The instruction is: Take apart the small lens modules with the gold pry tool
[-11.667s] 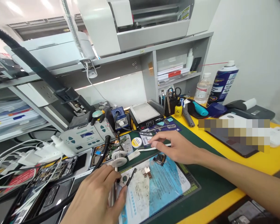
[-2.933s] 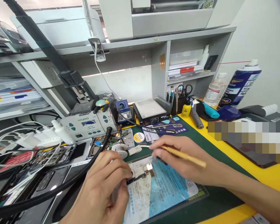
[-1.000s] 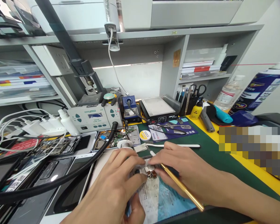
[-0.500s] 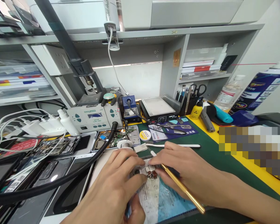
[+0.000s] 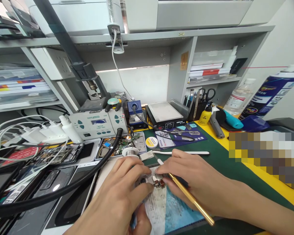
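Pinning a small metal-shielded phone part on the blue-white work mat: left hand pinches it at 9 o'clock, right hand grips a gold-handled brush at 3 o'clock, tip on part. Work mid-way; solder spool at 11 o'clock.

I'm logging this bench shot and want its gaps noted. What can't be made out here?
Head view, the only one:
- Small part under the fingers: both hands cover most of it.
- Gold tool tip: hidden behind the right fingers.
- Right side of the bench: pixelated block, nothing readable.
- Spray can: cut off by the right edge.
- Station display: too small to read.
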Tool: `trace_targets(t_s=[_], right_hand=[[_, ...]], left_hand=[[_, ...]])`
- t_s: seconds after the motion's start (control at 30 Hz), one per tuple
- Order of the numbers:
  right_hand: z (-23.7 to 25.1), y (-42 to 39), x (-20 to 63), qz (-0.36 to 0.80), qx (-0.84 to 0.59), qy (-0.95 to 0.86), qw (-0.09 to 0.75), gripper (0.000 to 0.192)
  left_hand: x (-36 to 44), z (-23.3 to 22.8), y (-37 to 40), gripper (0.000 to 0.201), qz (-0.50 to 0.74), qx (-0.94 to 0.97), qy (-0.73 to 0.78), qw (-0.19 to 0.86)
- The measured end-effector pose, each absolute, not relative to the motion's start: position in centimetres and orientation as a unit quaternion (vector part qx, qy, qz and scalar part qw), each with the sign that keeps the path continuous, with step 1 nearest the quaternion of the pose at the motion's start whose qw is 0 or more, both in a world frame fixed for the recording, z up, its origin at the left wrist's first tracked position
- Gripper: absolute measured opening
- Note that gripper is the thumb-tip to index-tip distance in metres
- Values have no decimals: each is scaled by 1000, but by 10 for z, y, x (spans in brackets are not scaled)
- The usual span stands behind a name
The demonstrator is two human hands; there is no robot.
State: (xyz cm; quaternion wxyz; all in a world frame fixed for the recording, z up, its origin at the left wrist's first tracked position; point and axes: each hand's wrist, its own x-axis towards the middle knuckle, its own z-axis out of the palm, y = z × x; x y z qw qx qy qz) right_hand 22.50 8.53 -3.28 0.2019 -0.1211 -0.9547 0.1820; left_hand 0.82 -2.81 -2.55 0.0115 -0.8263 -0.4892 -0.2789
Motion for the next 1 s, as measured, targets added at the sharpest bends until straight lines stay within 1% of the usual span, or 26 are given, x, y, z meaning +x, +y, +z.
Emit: trace_targets(t_s=[0.1,0.3,0.5,0.67,1.0], right_hand=[[-32,86,224,180,-123,-955,202,23],[-31,85,224,173,-122,-955,210,24],[-30,85,224,170,-121,-954,215,24],[-28,84,225,164,-117,-954,221,22],[-29,87,223,166,-110,-955,221,21]], left_hand=[[10,-21,-29,26,-260,-825,-502,-6],[9,-21,-33,34,-267,-822,-503,-6],[10,-23,-31,26,-277,-821,-499,-14],[14,-19,-31,30,-270,-812,-517,-27],[15,-17,-34,26,-273,-809,-520,-27]])
